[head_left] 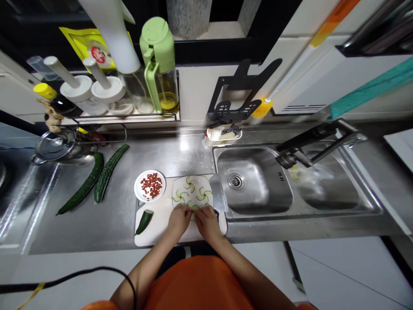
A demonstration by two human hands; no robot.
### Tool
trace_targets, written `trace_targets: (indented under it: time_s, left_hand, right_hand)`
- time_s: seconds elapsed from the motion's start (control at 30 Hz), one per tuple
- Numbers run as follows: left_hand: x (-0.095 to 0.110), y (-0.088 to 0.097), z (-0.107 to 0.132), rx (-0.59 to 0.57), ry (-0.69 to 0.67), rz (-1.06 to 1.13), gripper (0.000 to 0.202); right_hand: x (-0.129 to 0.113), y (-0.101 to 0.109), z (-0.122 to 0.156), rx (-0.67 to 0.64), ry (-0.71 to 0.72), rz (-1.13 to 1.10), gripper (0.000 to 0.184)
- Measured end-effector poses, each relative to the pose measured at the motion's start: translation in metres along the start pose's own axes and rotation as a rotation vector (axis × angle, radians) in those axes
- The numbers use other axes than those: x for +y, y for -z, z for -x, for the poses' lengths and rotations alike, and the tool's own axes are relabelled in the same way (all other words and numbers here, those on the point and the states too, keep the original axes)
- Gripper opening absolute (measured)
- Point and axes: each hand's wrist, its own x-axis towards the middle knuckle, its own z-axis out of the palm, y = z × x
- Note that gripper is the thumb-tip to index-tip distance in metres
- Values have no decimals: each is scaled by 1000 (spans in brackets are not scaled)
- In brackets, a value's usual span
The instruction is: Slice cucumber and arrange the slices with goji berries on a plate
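A squarish white plate [175, 185] lies on the white cutting board [155, 234], with curved cucumber slices [202, 196] set out on it in pinwheel groups. At its near edge my left hand [180, 219] and my right hand [208, 221] meet, fingertips pinched together over a cucumber slice [195, 207]. My fingers partly cover that slice. Right of the plate rests a cleaver [219, 193], its dark handle beside my right hand. A cut cucumber piece [144, 221] lies on the board's left, below a white dish [137, 188] of small red pieces [151, 185].
Two whole cucumbers [108, 176] lie on the steel counter, near a lidded pot [56, 148]. A rack [129, 120] holds an oil jug [159, 64] and seasoning jars [108, 90]. To the right are a double sink [254, 211] and a black faucet [303, 142].
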Motion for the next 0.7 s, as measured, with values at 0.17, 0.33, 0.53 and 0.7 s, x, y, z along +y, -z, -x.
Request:
trace_targets:
  time_s: [0.17, 0.33, 0.53, 0.7]
  left_hand:
    - [0, -3, 2, 25, -12, -38, 15]
    - [0, -3, 4, 36, -36, -49, 15]
    - [-3, -2, 4, 41, -54, 7, 14]
    - [-6, 0, 6, 55, -73, 37, 14]
  right_hand:
    - [1, -1, 0, -3, -12, 9, 25]
    - [1, -1, 0, -6, -19, -5, 25]
    - [-1, 1, -2, 21, -5, -10, 25]
    - [-2, 3, -3, 24, 1, -27, 26]
